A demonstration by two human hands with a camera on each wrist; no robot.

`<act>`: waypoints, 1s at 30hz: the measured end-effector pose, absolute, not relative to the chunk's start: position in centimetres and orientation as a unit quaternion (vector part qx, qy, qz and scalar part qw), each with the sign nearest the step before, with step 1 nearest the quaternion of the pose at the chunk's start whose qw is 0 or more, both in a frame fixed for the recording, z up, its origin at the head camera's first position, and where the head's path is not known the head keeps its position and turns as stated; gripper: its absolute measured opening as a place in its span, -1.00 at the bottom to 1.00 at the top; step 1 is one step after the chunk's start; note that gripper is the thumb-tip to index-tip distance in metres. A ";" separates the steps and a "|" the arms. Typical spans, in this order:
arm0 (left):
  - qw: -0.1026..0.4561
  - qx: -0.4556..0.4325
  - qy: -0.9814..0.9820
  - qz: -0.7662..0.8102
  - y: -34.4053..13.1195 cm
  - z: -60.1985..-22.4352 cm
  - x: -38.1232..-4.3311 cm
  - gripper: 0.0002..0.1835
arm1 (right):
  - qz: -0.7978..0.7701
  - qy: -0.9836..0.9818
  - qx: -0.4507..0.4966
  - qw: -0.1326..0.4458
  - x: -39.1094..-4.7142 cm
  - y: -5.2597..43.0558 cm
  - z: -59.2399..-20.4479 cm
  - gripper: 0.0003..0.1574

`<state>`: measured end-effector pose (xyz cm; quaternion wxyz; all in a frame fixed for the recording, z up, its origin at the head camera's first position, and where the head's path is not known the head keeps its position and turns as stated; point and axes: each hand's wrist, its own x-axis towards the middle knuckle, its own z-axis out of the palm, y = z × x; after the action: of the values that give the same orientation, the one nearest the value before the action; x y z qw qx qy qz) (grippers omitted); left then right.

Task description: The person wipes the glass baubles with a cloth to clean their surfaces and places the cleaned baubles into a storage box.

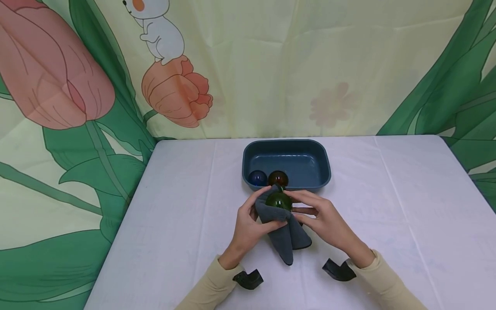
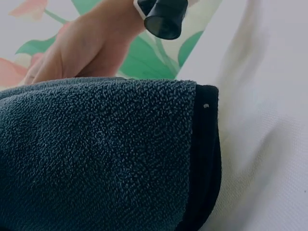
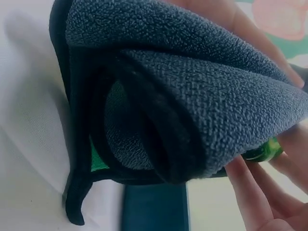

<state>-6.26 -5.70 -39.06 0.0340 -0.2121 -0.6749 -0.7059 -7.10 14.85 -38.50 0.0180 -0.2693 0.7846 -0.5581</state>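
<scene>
A shiny green glass ball (image 1: 278, 200) sits in a fold of a dark grey-blue terry cloth (image 1: 284, 239), just in front of the tray. My left hand (image 1: 248, 226) grips the cloth from the left, its thumb across the front. From the right, my right hand (image 1: 325, 219) holds the ball with bent fingers and thumb. In the left wrist view the cloth (image 2: 110, 154) with its black hem fills much of the picture. The right wrist view shows the cloth (image 3: 231, 106) hanging in folds, with a bit of the green ball (image 3: 264, 150) beside the fingers; the rest is covered.
A dark blue rectangular tray (image 1: 310, 184) stands behind the hands. A blue ball (image 1: 257, 178) and a brown ball (image 1: 278, 178) lie in its front left part. White cloth covers the table (image 1: 186, 224); a printed curtain (image 1: 263, 77) hangs behind.
</scene>
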 end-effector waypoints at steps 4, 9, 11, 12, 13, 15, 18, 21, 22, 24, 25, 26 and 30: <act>0.040 -0.215 -0.673 -0.706 -5.8 -39.0 -6.3 -0.24 | -0.547 0.792 -0.271 0.024 -7.1 14.9 -38.4 -0.27; 0.043 -0.220 -0.670 -0.707 -5.8 -39.0 -6.4 -0.24 | -0.509 0.808 -0.296 -0.008 -7.0 15.2 -38.2 -0.19; 0.042 -0.219 -0.669 -0.709 -5.8 -39.0 -6.5 -0.24 | -0.489 0.814 -0.311 -0.032 -7.0 15.3 -38.1 -0.17; 0.041 -0.218 -0.669 -0.710 -5.9 -39.0 -6.5 -0.25 | -0.480 0.817 -0.318 -0.044 -7.0 15.4 -38.0 -0.16; 0.040 -0.217 -0.669 -0.710 -5.9 -39.0 -6.5 -0.25 | -0.471 0.818 -0.324 -0.057 -7.1 15.4 -37.9 -0.16; 0.040 -0.217 -0.667 -0.712 -5.9 -38.9 -6.5 -0.25 | -0.457 0.821 -0.335 -0.076 -7.1 15.4 -37.7 -0.16; 0.037 -0.221 -0.663 -0.715 -5.9 -38.8 -6.5 -0.26 | -0.448 0.819 -0.348 -0.088 -7.1 15.4 -37.8 -0.16; 0.035 -0.227 -0.659 -0.716 -5.8 -38.8 -6.4 -0.26 | -0.450 0.813 -0.358 -0.087 -7.1 15.2 -37.9 -0.16; 0.034 -0.228 -0.659 -0.716 -5.8 -38.9 -6.4 -0.26 | -0.451 0.812 -0.360 -0.085 -7.1 15.2 -38.0 -0.16; 0.035 -0.230 -0.659 -0.715 -5.8 -38.9 -6.4 -0.26 | -0.453 0.810 -0.363 -0.084 -7.1 15.1 -38.1 -0.16; 0.035 -0.229 -0.660 -0.714 -5.8 -38.9 -6.4 -0.26 | -0.452 0.810 -0.364 -0.085 -7.1 15.1 -38.1 -0.16; 0.036 -0.228 -0.662 -0.713 -5.8 -38.9 -6.4 -0.26 | -0.452 0.810 -0.364 -0.086 -7.1 15.1 -38.1 -0.16; 0.035 -0.225 -0.665 -0.711 -5.7 -38.8 -6.3 -0.25 | -0.448 0.814 -0.360 -0.089 -7.0 15.1 -38.1 -0.15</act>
<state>-6.35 -5.72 -38.84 0.0347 -0.2246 -0.6654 -0.7110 -6.97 15.13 -38.09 -0.0893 -0.3600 0.8136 -0.4477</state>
